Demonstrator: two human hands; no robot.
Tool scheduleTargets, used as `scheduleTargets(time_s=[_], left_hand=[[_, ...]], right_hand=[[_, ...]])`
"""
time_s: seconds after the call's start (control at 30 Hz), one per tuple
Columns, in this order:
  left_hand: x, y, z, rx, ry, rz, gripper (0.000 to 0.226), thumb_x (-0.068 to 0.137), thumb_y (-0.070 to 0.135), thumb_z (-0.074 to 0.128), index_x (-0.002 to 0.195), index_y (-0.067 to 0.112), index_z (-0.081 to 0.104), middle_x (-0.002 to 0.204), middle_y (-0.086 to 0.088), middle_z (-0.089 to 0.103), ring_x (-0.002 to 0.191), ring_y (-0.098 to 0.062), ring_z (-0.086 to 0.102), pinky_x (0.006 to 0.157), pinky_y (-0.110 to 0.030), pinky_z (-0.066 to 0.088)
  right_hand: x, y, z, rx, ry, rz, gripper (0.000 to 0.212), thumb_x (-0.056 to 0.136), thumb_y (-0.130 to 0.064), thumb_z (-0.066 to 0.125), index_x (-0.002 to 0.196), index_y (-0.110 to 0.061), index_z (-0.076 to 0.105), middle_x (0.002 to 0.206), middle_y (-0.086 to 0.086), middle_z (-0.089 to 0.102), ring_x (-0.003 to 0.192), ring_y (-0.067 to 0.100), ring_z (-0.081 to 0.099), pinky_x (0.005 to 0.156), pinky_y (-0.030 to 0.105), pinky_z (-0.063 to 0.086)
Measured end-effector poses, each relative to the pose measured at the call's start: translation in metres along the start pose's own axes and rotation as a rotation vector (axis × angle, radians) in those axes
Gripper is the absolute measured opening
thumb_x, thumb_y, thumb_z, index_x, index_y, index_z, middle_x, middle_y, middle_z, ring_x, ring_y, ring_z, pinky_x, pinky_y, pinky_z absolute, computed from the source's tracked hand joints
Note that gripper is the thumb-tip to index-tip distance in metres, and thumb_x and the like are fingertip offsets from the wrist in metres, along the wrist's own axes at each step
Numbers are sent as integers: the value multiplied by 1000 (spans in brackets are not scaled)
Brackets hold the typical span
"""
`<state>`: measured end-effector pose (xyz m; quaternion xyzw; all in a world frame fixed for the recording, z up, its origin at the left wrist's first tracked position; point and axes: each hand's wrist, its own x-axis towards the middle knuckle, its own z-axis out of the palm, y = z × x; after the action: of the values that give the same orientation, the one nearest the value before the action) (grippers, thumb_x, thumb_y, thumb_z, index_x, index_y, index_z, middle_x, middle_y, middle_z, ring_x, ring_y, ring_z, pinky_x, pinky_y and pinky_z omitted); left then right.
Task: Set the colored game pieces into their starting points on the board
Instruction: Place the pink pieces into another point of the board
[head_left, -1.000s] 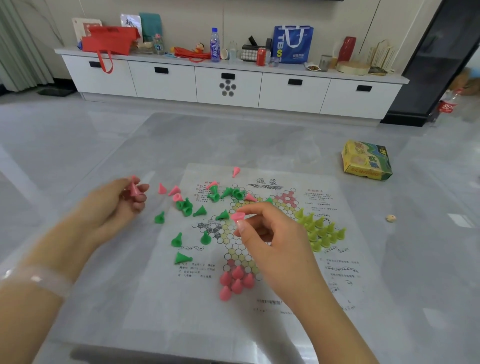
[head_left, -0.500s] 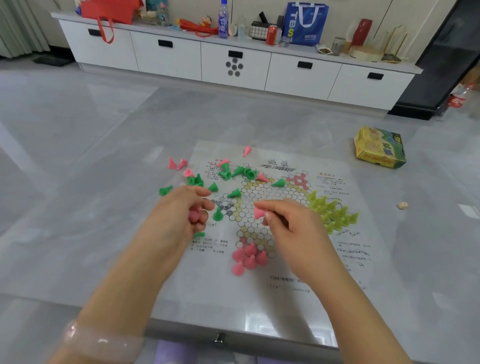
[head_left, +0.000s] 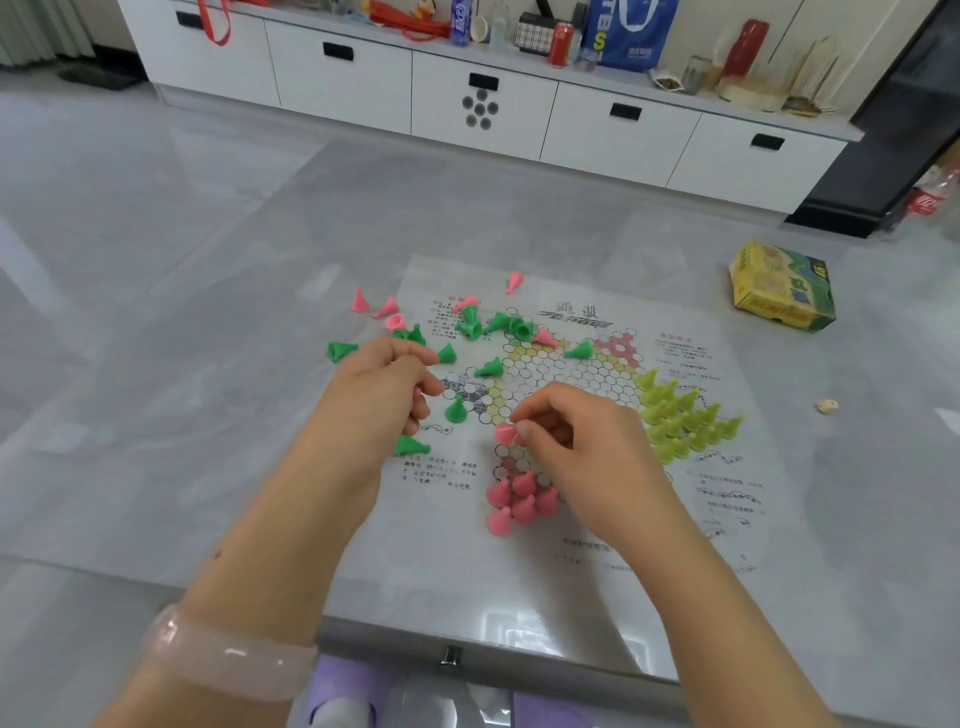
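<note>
Right of centre, the yellow-green pieces (head_left: 685, 421) are already set in their corner of the board (head_left: 571, 519). A pink piece (head_left: 504, 432) is pinched by the right hand (head_left: 582, 447) above the pink cluster (head_left: 519, 499); the left hand (head_left: 384, 395) is curled on another, while green pieces (head_left: 488, 327) lie scattered at upper centre

Both forearms reach forward over the table. The right hand (head_left: 576, 441) pinches a pink piece (head_left: 505, 432) between thumb and forefinger (other fingers curled under). The left hand (head_left: 379, 395) is curled, possibly holding something pink.

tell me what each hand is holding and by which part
Right hand pinches a pink piece by its narrow end; left hand grips another pink piece, mostly hidden.
</note>
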<state>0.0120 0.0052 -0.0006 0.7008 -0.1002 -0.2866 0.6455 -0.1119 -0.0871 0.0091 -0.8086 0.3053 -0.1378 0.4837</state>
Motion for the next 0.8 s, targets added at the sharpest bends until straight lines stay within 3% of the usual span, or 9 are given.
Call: scheduleTargets(time_s=[0.17,0.27,0.33,0.5,0.7,0.8], left_hand=[[0,1,-2,21,12,19,29,85,-1,37,77,18,56,67,0,55,53,-12,41,53,-23,32],[0,3,-2,7,10,13,28,86,-1,37,77,17,57,66,-1,55,52,-12,41,52,-23,32],[-1,5,-2,-14,1,4,27,86,-2,37,78,15,57,65,-1,55,50,-12,40,51,-22,32],[-4,8,-1,-46,-1,-6,27,86,-2,37,78,14,57,64,-1,54,50,-11,40,50,-22,32],[-6,10,0,-51,-10,-6,27,86,-2,37,78,14,56,64,-1,53,49,-10,39,50,-21,33],[-6,10,0,-48,-6,-10,26,85,-2,37,79,14,57,64,-1,54,48,-9,40,50,-21,34]], right_hand=[[0,-1,0,10,-5,32,18,89,3,50,79,-8,61,54,-13,60,33,-1,53,33,11,37],[1,0,0,-8,-45,59,14,88,2,51,82,-3,62,44,-24,55,32,-2,52,32,10,37],[1,0,0,-10,-72,90,12,88,3,51,83,1,62,41,-19,56,31,0,53,33,13,39],[1,1,3,-50,-88,123,15,86,1,53,76,-4,63,57,2,69,41,10,62,45,25,52],[0,4,4,-81,-100,107,16,85,0,53,75,-7,63,63,3,71,45,12,65,54,31,56],[0,4,4,-110,-107,98,16,84,1,53,75,-7,63,62,3,70,43,10,63,50,24,54]])
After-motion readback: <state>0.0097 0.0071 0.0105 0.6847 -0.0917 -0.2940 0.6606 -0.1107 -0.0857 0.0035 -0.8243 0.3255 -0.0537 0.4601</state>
